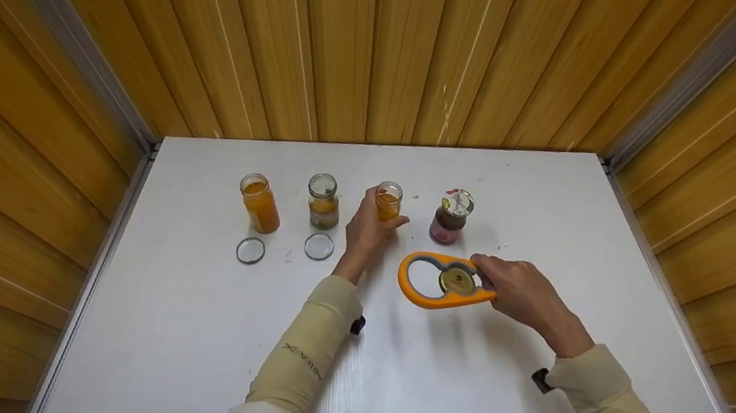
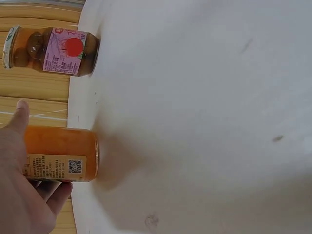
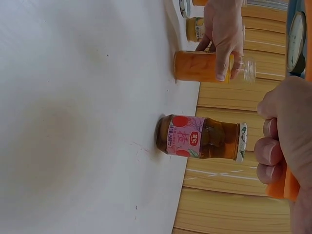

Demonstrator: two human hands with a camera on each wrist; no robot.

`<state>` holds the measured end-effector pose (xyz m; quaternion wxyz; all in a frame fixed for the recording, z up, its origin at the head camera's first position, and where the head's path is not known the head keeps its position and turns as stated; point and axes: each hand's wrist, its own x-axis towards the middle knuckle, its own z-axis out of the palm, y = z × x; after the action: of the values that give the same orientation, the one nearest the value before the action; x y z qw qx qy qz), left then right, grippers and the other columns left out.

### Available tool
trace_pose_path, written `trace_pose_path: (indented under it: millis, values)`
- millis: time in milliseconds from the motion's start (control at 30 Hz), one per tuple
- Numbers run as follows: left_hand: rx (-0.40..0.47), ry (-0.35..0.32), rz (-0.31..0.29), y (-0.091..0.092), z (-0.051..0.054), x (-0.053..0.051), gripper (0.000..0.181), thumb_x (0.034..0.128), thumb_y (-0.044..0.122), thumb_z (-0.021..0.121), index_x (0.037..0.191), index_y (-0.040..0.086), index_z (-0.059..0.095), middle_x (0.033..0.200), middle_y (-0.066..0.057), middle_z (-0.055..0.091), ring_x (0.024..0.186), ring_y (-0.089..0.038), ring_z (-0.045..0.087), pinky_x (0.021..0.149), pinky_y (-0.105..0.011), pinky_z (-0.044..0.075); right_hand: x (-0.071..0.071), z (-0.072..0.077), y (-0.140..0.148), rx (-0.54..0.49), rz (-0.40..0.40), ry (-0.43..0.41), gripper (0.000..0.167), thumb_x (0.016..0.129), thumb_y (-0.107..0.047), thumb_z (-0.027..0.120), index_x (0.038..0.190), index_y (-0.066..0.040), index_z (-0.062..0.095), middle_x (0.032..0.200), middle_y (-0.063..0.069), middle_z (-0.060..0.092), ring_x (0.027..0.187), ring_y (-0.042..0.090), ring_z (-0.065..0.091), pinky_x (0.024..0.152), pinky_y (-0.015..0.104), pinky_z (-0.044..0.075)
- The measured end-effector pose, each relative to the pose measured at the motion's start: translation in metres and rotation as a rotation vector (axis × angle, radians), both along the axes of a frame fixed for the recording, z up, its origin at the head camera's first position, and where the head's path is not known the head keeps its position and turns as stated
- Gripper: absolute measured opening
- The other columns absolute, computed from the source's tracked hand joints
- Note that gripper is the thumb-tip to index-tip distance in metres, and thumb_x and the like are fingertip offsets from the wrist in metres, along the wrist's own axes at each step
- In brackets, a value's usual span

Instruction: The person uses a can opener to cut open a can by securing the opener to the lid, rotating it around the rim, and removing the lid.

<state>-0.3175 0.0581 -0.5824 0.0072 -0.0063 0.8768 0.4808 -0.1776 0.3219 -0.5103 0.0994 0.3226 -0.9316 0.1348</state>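
My left hand (image 1: 367,227) is around an uncapped glass jar (image 1: 388,202) of orange fruit that stands on the table. In the right wrist view, its thumb (image 3: 222,66) lies along the side of this jar. My right hand (image 1: 523,288) grips the handle of an orange and grey jar opener (image 1: 410,290), raised over the table. A gold lid (image 1: 456,281) sits within the opener's frame, near the handle. Behind the opener stands a capped jar (image 1: 452,219) with a pink label and dark round fruit inside; neither hand touches it.
Two open jars stand to the left: a tall orange-filled jar (image 1: 261,205) and a partly filled jar (image 1: 323,205). In front of them lie two loose lids, one at left (image 1: 250,250) and another (image 1: 319,246). Wood-patterned walls (image 1: 384,51) border the white table (image 1: 178,323).
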Motion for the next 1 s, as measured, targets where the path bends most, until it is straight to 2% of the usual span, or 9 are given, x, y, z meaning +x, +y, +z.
trace_pose_path:
  millis: [233,400,633,767,1000]
  values:
    - [-0.041,0.129,0.052,0.004,-0.006,0.000,0.081,0.0864,0.038,0.084,0.150,0.012,0.040,0.145,-0.007,0.057,0.132,-0.021,0.056,0.112,-0.041,0.043,0.002,0.001,0.003,0.004,-0.023,-0.005,0.045,0.080,0.010,0.081,0.110,-0.015,0.059,0.085,0.000,0.071,0.064,0.012,0.058,0.060,0.030,0.056]
    - [-0.076,0.194,0.092,0.008,-0.012,0.002,0.081,0.0862,0.040,0.082,0.148,0.011,0.039,0.143,-0.009,0.058,0.130,-0.023,0.058,0.111,-0.041,0.046,0.004,0.002,0.003,0.015,-0.032,-0.030,0.045,0.081,0.009,0.080,0.112,-0.015,0.059,0.088,0.001,0.072,0.064,0.013,0.059,0.062,0.031,0.057]
    - [-0.133,0.280,0.108,0.008,-0.017,0.001,0.080,0.0844,0.040,0.082,0.144,0.008,0.039,0.137,-0.012,0.060,0.126,-0.024,0.060,0.108,-0.040,0.049,0.005,0.002,0.002,0.023,-0.045,-0.019,0.044,0.080,0.010,0.080,0.109,-0.015,0.059,0.083,-0.001,0.069,0.062,0.012,0.056,0.060,0.031,0.054]
    - [-0.130,0.275,0.113,0.009,-0.017,-0.002,0.081,0.0844,0.039,0.083,0.145,0.008,0.039,0.138,-0.012,0.059,0.127,-0.024,0.059,0.107,-0.040,0.049,0.006,0.004,0.001,0.021,-0.052,-0.024,0.043,0.080,0.011,0.080,0.108,-0.015,0.059,0.083,-0.001,0.069,0.063,0.012,0.056,0.059,0.030,0.054]
    - [-0.078,0.202,0.115,0.014,-0.011,0.000,0.087,0.0854,0.038,0.084,0.153,0.011,0.034,0.144,-0.010,0.053,0.134,-0.024,0.054,0.112,-0.040,0.045,0.007,0.006,0.004,0.025,-0.070,-0.046,0.043,0.082,0.010,0.080,0.110,-0.015,0.060,0.085,0.000,0.071,0.064,0.012,0.057,0.062,0.030,0.056]
